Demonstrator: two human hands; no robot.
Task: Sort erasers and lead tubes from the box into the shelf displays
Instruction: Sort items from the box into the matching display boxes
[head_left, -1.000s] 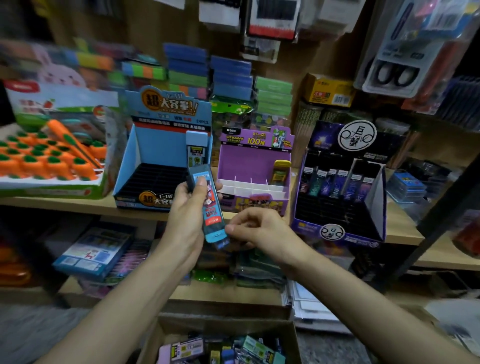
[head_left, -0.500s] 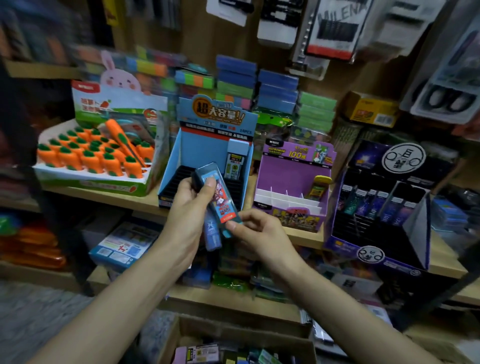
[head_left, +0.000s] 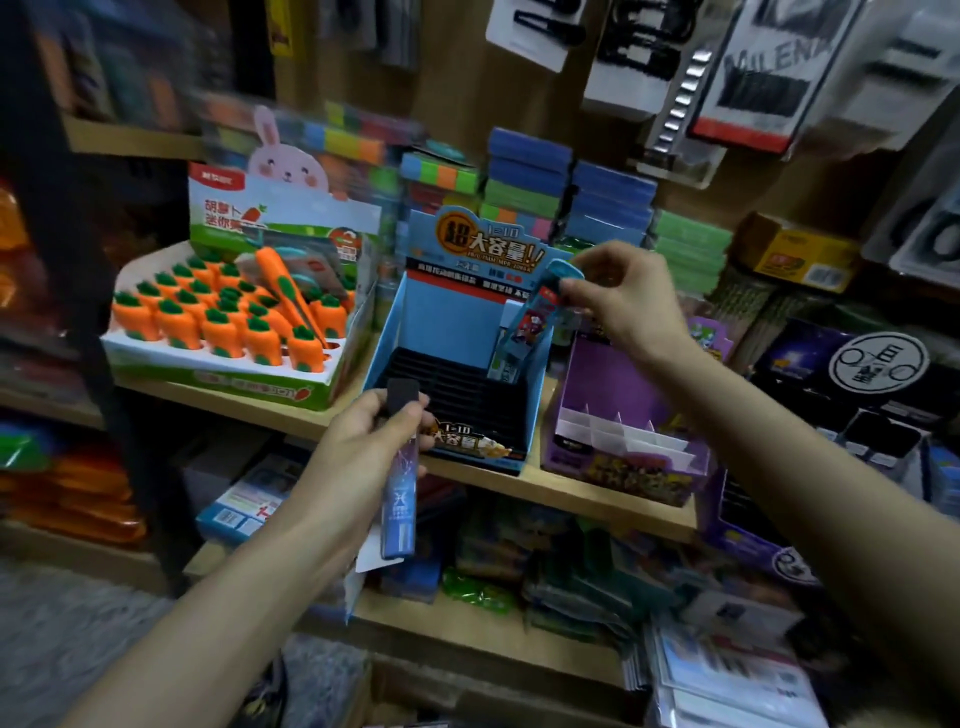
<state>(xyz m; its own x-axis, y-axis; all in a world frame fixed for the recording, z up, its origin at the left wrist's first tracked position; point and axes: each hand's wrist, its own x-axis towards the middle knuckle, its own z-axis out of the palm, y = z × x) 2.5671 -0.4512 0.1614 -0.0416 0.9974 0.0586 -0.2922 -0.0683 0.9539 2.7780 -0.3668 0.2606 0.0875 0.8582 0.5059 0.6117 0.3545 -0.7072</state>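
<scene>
My right hand (head_left: 621, 296) pinches the top of a light-blue lead tube (head_left: 524, 327) and holds it tilted over the back right slots of the blue display box (head_left: 415, 322) on the middle shelf. Its lower end reaches down among the black slots. Below the box's front, my left hand (head_left: 358, 457) grips a darker blue lead tube (head_left: 399, 514) with a black cap, which hangs downward. A purple display box (head_left: 623, 431) with white dividers stands to the right of the blue one.
An orange carrot eraser tray (head_left: 223, 364) sits left of the blue box. A dark display with tubes (head_left: 862, 405) stands at the far right. Stacked coloured pads fill the shelf back; packaged goods hang on the wall. Lower shelves hold stationery packs.
My right hand took the light-blue tube from my left hand and lifted it up and right into the blue display. My left hand keeps the darker tube. The view shifted left.
</scene>
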